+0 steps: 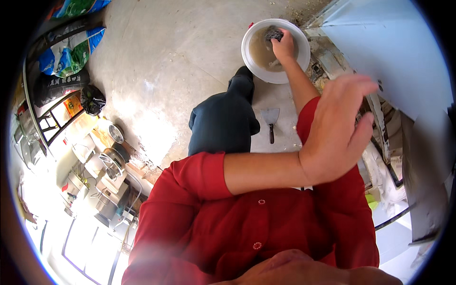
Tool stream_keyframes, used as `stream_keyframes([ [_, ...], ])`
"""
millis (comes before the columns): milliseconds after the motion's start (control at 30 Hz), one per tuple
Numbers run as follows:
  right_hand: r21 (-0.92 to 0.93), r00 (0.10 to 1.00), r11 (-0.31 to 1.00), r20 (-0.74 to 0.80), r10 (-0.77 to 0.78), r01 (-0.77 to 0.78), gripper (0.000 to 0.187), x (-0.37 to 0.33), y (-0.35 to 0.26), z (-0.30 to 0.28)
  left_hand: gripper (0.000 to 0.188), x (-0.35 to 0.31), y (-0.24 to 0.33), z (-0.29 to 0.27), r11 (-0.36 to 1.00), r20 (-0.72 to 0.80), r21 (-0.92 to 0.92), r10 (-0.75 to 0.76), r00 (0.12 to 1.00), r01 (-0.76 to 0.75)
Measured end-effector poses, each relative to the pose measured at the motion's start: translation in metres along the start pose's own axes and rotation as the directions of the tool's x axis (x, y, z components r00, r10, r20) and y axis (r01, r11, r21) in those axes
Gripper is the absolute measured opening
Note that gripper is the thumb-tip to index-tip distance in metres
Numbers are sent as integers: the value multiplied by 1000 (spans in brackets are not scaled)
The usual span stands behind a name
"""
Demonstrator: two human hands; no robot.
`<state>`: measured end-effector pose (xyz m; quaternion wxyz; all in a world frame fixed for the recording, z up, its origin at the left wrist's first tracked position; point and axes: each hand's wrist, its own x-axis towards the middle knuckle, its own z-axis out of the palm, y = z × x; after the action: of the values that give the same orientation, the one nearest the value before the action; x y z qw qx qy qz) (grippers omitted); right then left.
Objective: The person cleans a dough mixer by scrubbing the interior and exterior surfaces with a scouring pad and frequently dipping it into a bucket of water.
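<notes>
Grey wire scourer (273,33) is pinched by the right hand (284,49), fingers (286,36) closed on it, inside the white plastic bucket (269,77) of cloudy brown water (259,53); left hand (336,130) is held before the red right sleeve (350,204), fingers parted, nothing seen gripped; broad-bladed scraper (270,116) is laid on concrete floor (156,66)

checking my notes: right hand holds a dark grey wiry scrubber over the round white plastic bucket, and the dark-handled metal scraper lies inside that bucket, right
Not quite: the head view shows the dark-handled metal scraper lying on the grey floor, outside the round white plastic bucket. The right hand does hold the scrubber over it.
</notes>
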<state>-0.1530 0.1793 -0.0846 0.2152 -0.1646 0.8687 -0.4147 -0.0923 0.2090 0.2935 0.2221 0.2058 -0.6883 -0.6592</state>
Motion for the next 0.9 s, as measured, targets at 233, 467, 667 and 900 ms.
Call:
stream_keyframes([
  [233,-466,876,883,446,184,52,37,-3,42,7,34,5,4,-6,958,102,-184,-203,974,219],
  [467,-549,856,706,492,-160,447,33,-1,32,2,33,4,1,-5,948,122,-205,-221,968,243],
  [667,122,951,944,85,297,-305,46,-2,19,-8,32,3,1,-1,958,165,-136,-228,960,251],
  [900,651,828,515,482,287,-558,46,-48,-81,-99,25,-8,-9,10,995,45,-51,-84,995,87],
])
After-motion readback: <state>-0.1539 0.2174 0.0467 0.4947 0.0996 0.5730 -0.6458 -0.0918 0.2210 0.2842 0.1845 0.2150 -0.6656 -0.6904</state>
